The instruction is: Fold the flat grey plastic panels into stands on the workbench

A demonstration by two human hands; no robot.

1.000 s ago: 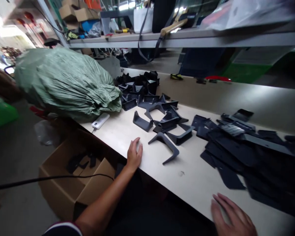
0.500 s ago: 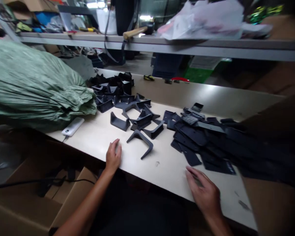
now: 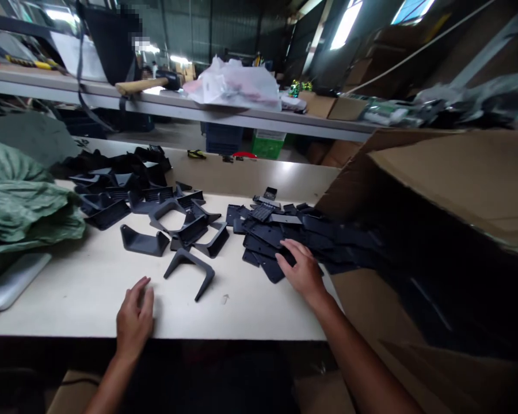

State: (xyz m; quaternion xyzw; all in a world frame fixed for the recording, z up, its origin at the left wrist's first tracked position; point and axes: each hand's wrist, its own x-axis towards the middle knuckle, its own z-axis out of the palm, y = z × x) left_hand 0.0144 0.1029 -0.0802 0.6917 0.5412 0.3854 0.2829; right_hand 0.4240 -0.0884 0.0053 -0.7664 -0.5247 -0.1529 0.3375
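Observation:
My right hand (image 3: 300, 270) is over the near edge of a pile of flat black plastic plates (image 3: 265, 234), thumb and fingers apart, nothing held. Whether its fingertips touch a plate I cannot tell. My left hand (image 3: 134, 315) rests at the table's front edge, fingers apart and without anything in them. Closest to it are two dark U-shaped plastic brackets, one lying flat (image 3: 204, 268) and one standing on its side (image 3: 144, 244). More such brackets (image 3: 112, 190) are heaped farther back on the left.
A green woven sack (image 3: 26, 213) and a white power bank-like device (image 3: 15, 282) lie at the left. On the right gapes a large open cardboard box (image 3: 466, 178). The shelf above carries a wooden-handled mallet (image 3: 142, 85) and a plastic bag (image 3: 237, 86).
The view has swung to the right, bringing the cardboard box into sight. My right hand has moved forward from the table's front edge to the plates. My left hand stays empty near the edge.

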